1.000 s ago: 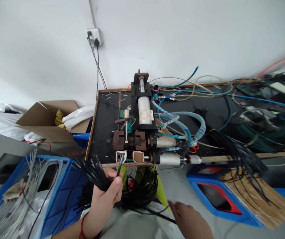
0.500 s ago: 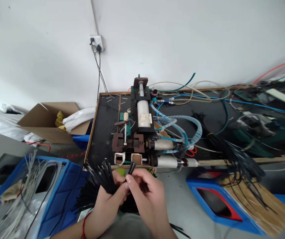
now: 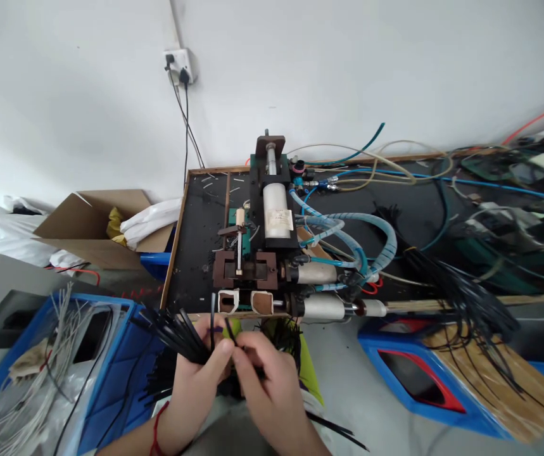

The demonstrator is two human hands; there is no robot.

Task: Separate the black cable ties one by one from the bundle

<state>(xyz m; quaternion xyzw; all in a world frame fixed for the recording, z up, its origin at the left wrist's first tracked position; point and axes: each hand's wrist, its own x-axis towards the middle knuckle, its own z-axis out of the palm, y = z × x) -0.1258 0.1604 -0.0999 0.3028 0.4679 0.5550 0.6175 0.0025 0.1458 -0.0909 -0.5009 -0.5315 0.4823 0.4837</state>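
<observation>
My left hand [image 3: 200, 373] is closed round a fanned bundle of black cables [image 3: 170, 329] just in front of the bench edge. My right hand [image 3: 265, 386] meets it from the right, its fingertips pinched on a single black cable [image 3: 228, 329] whose end points up. Another cable end [image 3: 213, 313] stands upright above my left thumb. Straight ahead sits a small pneumatic machine [image 3: 265, 253] with two white-rimmed openings [image 3: 246, 302] at its near side, a little above both hands.
A black bench top [image 3: 196, 234] carries the machine, blue air hoses [image 3: 347, 234] and a second black cable bundle [image 3: 461, 297]. Blue bins [image 3: 124, 354] hold white wires at left; another blue bin [image 3: 418, 373] with a wooden board is at right. A cardboard box [image 3: 95, 228] stands behind.
My right hand came up from my lap to meet the left hand and pinched a single cable. The left hand drew back from the machine's opening with its bundle.
</observation>
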